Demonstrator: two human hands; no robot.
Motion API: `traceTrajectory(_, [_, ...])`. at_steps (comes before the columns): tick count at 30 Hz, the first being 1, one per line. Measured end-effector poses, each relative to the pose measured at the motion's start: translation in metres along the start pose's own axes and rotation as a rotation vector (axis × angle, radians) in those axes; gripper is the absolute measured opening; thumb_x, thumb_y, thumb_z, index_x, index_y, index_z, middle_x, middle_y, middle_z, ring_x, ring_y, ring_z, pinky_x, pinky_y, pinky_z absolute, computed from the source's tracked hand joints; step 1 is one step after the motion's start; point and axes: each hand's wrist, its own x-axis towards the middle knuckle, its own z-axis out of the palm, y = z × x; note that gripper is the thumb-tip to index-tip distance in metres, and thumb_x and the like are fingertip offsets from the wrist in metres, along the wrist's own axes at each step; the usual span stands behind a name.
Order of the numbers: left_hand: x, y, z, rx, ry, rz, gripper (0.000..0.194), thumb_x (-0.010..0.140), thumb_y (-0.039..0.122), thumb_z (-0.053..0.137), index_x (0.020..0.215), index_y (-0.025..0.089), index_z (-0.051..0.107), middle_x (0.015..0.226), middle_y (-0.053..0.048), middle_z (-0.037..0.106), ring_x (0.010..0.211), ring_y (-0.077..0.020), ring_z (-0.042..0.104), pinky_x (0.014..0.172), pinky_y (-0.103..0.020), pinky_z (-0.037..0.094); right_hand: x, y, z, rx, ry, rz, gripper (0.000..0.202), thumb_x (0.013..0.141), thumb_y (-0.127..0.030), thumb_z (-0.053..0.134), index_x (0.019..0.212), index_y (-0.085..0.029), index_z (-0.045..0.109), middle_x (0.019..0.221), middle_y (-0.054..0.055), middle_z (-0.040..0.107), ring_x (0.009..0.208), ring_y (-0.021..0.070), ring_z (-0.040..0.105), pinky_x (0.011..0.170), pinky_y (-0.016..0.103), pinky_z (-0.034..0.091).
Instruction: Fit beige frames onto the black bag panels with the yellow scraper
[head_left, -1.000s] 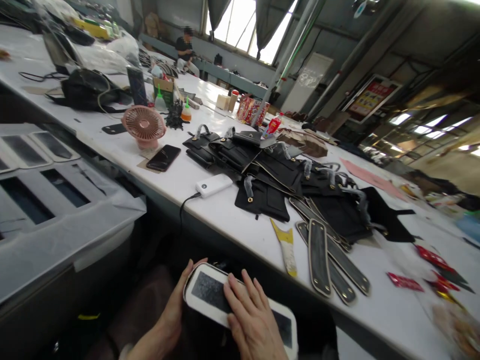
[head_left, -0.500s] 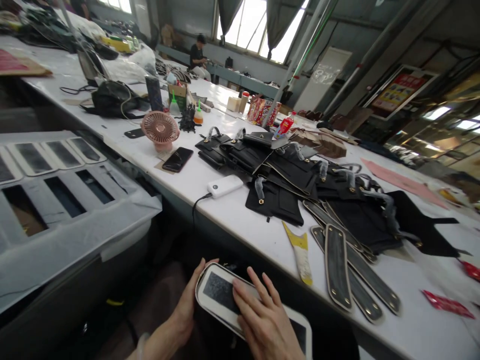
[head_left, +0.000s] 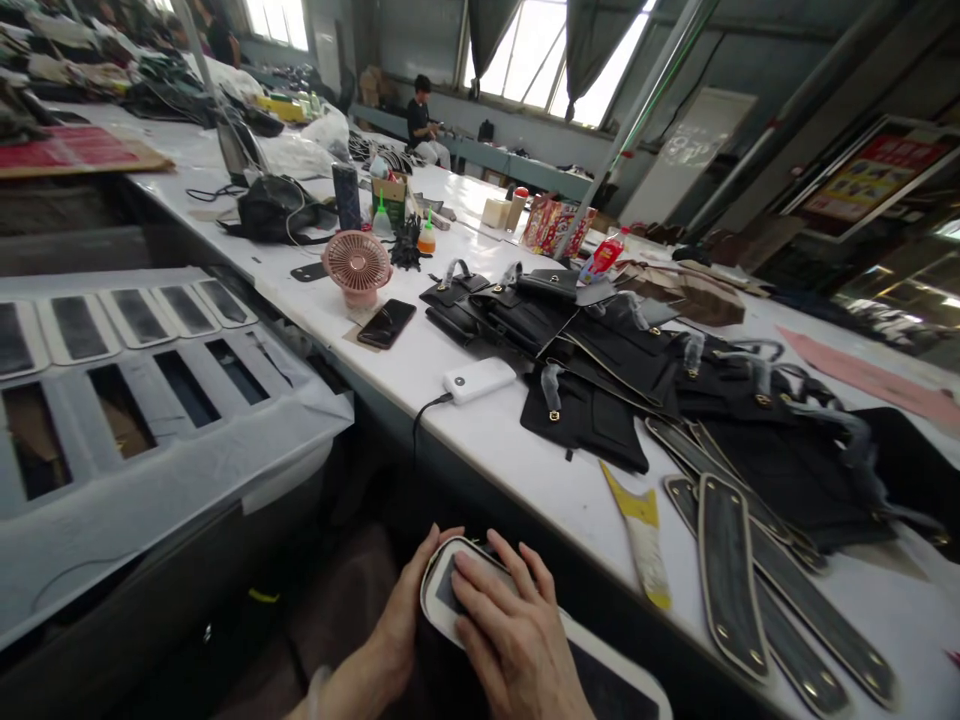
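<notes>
Low in front of me, by the table edge, is a long rounded panel (head_left: 611, 675) with a cream border and dark middle; it appears joined to something black beneath, mostly hidden. Its rounded far-left end is gripped by my left hand (head_left: 394, 620), thumb and fingers curled around the rim. Across its top lies my right hand (head_left: 517, 615), fingers stretched flat on the surface near that same end. Similar cream-bordered panels (head_left: 79, 325) rest in a row on a paper-covered surface (head_left: 285, 440) to the left.
On the white table (head_left: 517, 450) lie black bag pieces (head_left: 585, 415), dark straps with studs (head_left: 727, 570), a yellow-handled tool (head_left: 645, 545), a white power bank (head_left: 480, 380), a phone (head_left: 386, 323) and a pink fan (head_left: 358, 265). A person (head_left: 421, 125) sits far back.
The view has turned left, so the table things sit farther right. My right hand has slid along the panel toward the end held by my left hand.
</notes>
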Motion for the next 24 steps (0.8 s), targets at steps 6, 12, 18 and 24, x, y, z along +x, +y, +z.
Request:
traceTrajectory(6, [0.003,0.000,-0.004,0.064,-0.005,0.048,0.041,0.091,0.043,0.052,0.115,0.012,0.063,0.099,-0.009,0.073,0.100,-0.0248,0.066,0.088,-0.031,0.048,0.007,0.000,-0.004,0.116,-0.136,0.113,0.019,0.089,-0.042,0.060,0.108,-0.042,0.060,0.132,-0.025,0.053,0.129,0.0251,0.043,0.105,0.042,0.012])
traceTrajectory(12, [0.008,-0.001,-0.012,0.125,-0.063,0.104,0.047,0.084,0.049,0.060,0.114,0.013,0.066,0.122,-0.010,0.066,0.124,-0.0295,0.052,0.102,-0.035,0.039,0.006,-0.003,-0.002,0.193,-0.191,0.197,0.022,0.089,-0.041,0.059,0.112,-0.042,0.059,0.133,-0.022,0.053,0.133,0.0275,0.039,0.106,0.045,0.011])
traceTrajectory(18, [0.010,-0.001,-0.021,0.210,-0.110,0.154,0.053,0.081,0.053,0.061,0.118,0.016,0.065,0.129,-0.010,0.062,0.131,-0.0306,0.044,0.109,-0.039,0.033,0.008,-0.010,-0.006,0.265,-0.271,0.287,0.023,0.090,-0.037,0.057,0.113,-0.042,0.059,0.135,-0.021,0.051,0.137,0.0288,0.033,0.108,0.049,0.009])
traceTrajectory(24, [0.007,0.001,-0.021,0.258,-0.157,0.163,0.053,0.083,0.053,0.058,0.120,0.016,0.064,0.120,-0.008,0.068,0.125,-0.0312,0.050,0.109,-0.040,0.032,0.010,-0.014,-0.007,0.310,-0.300,0.336,0.023,0.092,-0.036,0.054,0.113,-0.040,0.060,0.137,-0.016,0.051,0.139,0.0302,0.030,0.109,0.053,0.010])
